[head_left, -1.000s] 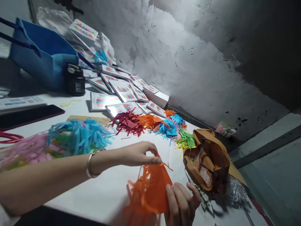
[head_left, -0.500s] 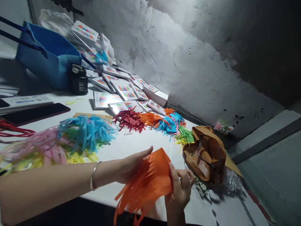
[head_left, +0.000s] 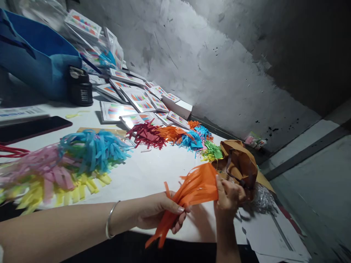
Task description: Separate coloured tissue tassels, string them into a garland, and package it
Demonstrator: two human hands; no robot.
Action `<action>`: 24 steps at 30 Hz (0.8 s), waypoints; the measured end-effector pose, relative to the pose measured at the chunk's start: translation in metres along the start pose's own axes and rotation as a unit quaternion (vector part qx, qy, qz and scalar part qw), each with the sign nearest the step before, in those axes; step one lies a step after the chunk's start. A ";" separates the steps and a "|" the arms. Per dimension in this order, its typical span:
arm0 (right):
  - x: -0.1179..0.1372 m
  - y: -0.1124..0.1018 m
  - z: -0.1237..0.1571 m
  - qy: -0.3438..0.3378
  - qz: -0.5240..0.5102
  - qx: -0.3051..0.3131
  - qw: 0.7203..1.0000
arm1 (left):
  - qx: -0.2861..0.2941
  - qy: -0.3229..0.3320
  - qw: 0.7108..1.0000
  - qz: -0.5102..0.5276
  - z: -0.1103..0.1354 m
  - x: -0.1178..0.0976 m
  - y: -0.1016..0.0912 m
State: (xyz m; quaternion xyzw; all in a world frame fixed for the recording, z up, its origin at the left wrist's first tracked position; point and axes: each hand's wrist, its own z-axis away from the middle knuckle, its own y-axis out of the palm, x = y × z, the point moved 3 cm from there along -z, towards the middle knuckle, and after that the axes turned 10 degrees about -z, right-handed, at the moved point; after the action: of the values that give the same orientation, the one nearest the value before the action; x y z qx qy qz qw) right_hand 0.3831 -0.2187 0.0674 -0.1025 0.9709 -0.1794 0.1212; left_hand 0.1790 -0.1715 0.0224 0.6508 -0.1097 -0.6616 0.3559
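An orange tissue-paper tassel (head_left: 201,182), cut into long strips, is stretched between my two hands above the front of the white table. My left hand (head_left: 164,212), with a silver bangle at the wrist, is closed around the gathered strips, whose loose ends hang below the fist. At the uncut edge on the other side, my right hand (head_left: 229,191) pinches the paper between thumb and fingers. Behind it stands an open brown paper bag (head_left: 242,160). Blue fringed tissue (head_left: 97,151) lies beyond my left forearm, beside pink fringe (head_left: 52,164) and yellow fringe (head_left: 74,188).
Dark red fringe (head_left: 146,135) and other coloured bundles line the table's back. Behind them lie several printed boxes (head_left: 138,98). A black bottle (head_left: 79,86), a blue bag (head_left: 35,54) and a phone (head_left: 35,128) are at left. Shredded clear film (head_left: 263,201) lies right.
My left hand has closed around the orange strips, drawing them into a bunch. My right hand has moved right and up with the uncut edge. The view has shifted slightly.
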 end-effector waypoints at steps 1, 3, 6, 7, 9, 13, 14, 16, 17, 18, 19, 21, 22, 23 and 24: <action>-0.006 -0.010 -0.004 -0.001 0.029 -0.003 1.000 | -0.001 0.003 1.000 -0.013 -0.001 -0.004 -0.001; -0.009 -0.022 -0.005 -0.006 0.066 0.013 0.998 | 0.003 0.007 1.000 -0.027 0.002 -0.013 -0.007; 0.013 -0.009 0.013 -0.031 0.021 0.093 0.995 | -0.022 0.015 0.997 -0.069 0.019 -0.027 -0.033; 0.025 0.003 0.025 -0.030 -0.017 0.131 0.991 | -0.049 0.012 0.994 -0.094 0.028 -0.031 -0.048; 0.053 0.033 0.051 0.015 -0.093 0.209 0.973 | -0.130 -0.009 0.977 -0.167 0.050 -0.038 -0.084; 0.107 0.081 0.094 0.058 -0.184 0.291 0.937 | -0.357 0.025 0.839 -0.410 0.101 -0.054 -0.155; 0.115 0.088 0.099 0.060 -0.191 0.301 0.932 | -0.412 0.063 0.780 -0.468 0.112 -0.057 -0.164; 0.124 0.097 0.106 0.080 -0.206 0.319 0.922 | -0.466 0.147 0.659 -0.572 0.123 -0.054 -0.162; 0.125 0.100 0.107 0.092 -0.215 0.326 0.916 | -0.451 0.185 0.614 -0.621 0.121 -0.047 -0.153; 0.126 0.101 0.107 0.101 -0.224 0.332 0.911 | -0.415 0.217 0.573 -0.673 0.114 -0.037 -0.140; 0.127 0.100 0.106 0.108 -0.232 0.336 0.906 | -0.353 0.249 0.544 -0.720 0.104 -0.024 -0.125; 0.129 0.093 0.099 0.111 -0.248 0.328 0.905 | -0.241 0.266 0.535 -0.765 0.078 0.005 -0.100; 0.129 0.086 0.096 0.114 -0.255 0.323 0.904 | -0.219 0.260 0.528 -0.779 0.066 0.017 -0.091; 0.129 0.078 0.092 0.118 -0.267 0.319 0.902 | -0.209 0.253 0.521 -0.788 0.056 0.027 -0.086; 0.126 0.067 0.089 0.123 -0.284 0.314 0.897 | -0.209 0.246 0.515 -0.794 0.048 0.034 -0.085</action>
State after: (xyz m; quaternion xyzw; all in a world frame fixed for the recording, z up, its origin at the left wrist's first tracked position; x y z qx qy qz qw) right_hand 0.2775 -0.2169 -0.0635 -0.3076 0.8008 -0.5130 -0.0297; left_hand 0.1100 -0.1464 -0.0495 0.5106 0.6864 -0.4859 -0.1790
